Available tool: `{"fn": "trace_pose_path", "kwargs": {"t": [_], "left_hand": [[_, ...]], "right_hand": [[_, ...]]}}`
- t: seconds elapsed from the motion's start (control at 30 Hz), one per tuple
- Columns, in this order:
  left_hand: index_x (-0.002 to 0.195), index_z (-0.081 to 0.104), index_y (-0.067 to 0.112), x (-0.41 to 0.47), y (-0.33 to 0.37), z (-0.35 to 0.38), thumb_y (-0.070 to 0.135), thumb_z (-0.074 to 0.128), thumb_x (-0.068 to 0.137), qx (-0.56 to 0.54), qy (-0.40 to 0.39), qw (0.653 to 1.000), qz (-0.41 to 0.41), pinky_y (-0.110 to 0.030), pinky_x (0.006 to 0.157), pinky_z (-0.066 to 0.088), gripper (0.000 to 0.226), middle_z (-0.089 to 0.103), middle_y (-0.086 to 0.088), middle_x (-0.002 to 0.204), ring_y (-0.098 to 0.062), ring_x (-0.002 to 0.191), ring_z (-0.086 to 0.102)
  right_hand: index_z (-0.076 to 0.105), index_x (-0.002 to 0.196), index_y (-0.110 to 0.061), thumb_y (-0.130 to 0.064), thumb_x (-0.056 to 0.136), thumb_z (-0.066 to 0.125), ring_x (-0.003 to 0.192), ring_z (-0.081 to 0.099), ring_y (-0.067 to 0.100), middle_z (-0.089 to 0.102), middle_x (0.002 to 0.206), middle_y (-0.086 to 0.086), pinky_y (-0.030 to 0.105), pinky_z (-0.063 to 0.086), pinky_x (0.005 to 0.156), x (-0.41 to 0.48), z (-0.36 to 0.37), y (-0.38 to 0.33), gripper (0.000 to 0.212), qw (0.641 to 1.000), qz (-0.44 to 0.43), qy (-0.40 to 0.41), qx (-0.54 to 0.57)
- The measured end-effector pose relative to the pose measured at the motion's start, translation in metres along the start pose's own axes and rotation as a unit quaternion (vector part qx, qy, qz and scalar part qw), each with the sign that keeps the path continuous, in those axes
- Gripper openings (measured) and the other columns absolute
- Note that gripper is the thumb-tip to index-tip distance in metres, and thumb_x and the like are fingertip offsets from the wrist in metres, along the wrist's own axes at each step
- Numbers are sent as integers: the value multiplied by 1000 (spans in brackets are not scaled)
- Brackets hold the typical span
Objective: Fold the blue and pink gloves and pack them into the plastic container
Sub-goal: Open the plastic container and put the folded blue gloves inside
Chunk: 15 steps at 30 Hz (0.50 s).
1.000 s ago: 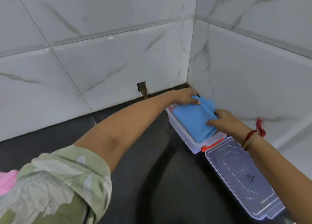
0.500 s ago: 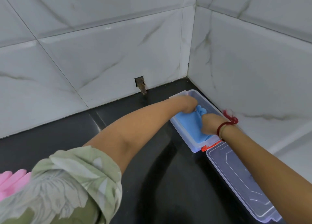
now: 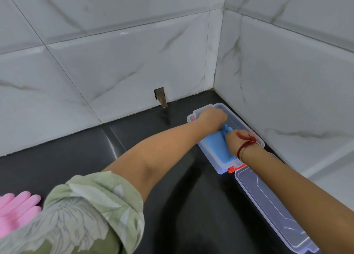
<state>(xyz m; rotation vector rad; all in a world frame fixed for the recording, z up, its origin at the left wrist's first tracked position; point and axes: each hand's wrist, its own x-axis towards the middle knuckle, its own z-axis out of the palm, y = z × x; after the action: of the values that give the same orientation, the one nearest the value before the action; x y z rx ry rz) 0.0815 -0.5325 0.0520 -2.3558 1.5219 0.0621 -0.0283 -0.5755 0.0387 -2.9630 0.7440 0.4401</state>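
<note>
While both your hands work inside the plastic container (image 3: 214, 166), note how tightly it sits in the corner: its long right side runs just beside the right tiled wall (image 3: 287, 81), and its far end lies near the back wall (image 3: 107, 62). Your left hand (image 3: 211, 117) reaches across to the far end, knuckles up, fingers curled down onto the folded blue gloves (image 3: 216, 146); whether it pinches or only presses, I cannot tell, since the fingertips are hidden. Your right hand (image 3: 232, 141) is bent down at the wrist, pressing on the blue gloves near the middle of the box, its fingers also out of sight. A red thread band (image 3: 246, 141) circles that wrist. Blue glove fingers poke up between your two hands.

Container's near end carries an orange latch (image 3: 232, 169). Its clear lid (image 3: 272, 211) lies open and flat on the desk (image 3: 76, 154), running toward you along the right wall, under your right forearm.

Open room lies all to the left: bare black desk stretches from the container's left edge to the pink gloves (image 3: 17, 211), which lie flat at the lower left frame edge, partly behind your green patterned sleeve (image 3: 86, 215), well apart from the box.
</note>
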Motion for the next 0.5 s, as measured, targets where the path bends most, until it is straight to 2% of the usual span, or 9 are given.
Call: {"fn": "trace_pose_path", "kwargs": {"t": [0.1,0.17,0.23,0.27,0.37,0.43,0.5], "left_hand": [[110,59,13,-6,-3,-9,29,54,93,-13,102,995,-21,-29,60,37,23,64,-4,106,-22,89,62],[91,58,15,-10,-5,-12,31,60,88,-66,110,991,-35,-28,56,35,16,61,-1,87,-20,78,59],[78,52,19,-13,-4,-6,37,68,81,-103,41,994,-26,-27,51,36,24,53,5,68,-18,71,57],[80,53,21,-14,-1,-2,40,71,78,-106,-3,994,-15,-27,53,38,27,51,7,65,-16,69,55],[103,63,22,-11,5,15,44,74,75,-112,-69,991,-10,-29,69,43,37,58,5,79,-17,77,54],[111,63,22,-7,7,21,45,74,75,-122,-88,988,-17,-29,75,43,43,59,4,86,-17,81,55],[114,62,21,-5,6,24,42,75,76,-149,-108,983,-19,-31,81,43,45,60,3,90,-19,88,57]], "right_hand": [[56,115,-8,-19,92,49,96,64,24,66,108,11,28,47,77,-10,-5,2,26,991,-31,126,-33],[57,115,-10,-18,90,53,92,64,24,65,106,11,27,46,74,-10,-7,5,26,985,-48,164,8],[57,113,-10,-14,89,54,91,64,25,64,107,13,26,45,71,-5,-6,3,25,987,-66,140,42],[57,113,-9,-14,88,55,92,64,27,63,108,13,27,44,71,-2,-5,1,26,991,-69,107,46],[54,120,-10,-18,87,60,103,62,28,61,118,14,29,48,81,9,0,-6,36,999,-50,-3,17],[51,125,-10,-22,85,63,108,60,28,59,122,13,33,49,91,17,2,-9,44,998,-42,-37,-19],[50,126,-9,-22,83,66,109,60,28,60,122,13,36,49,94,21,3,-11,47,997,-45,-49,-32]]}}
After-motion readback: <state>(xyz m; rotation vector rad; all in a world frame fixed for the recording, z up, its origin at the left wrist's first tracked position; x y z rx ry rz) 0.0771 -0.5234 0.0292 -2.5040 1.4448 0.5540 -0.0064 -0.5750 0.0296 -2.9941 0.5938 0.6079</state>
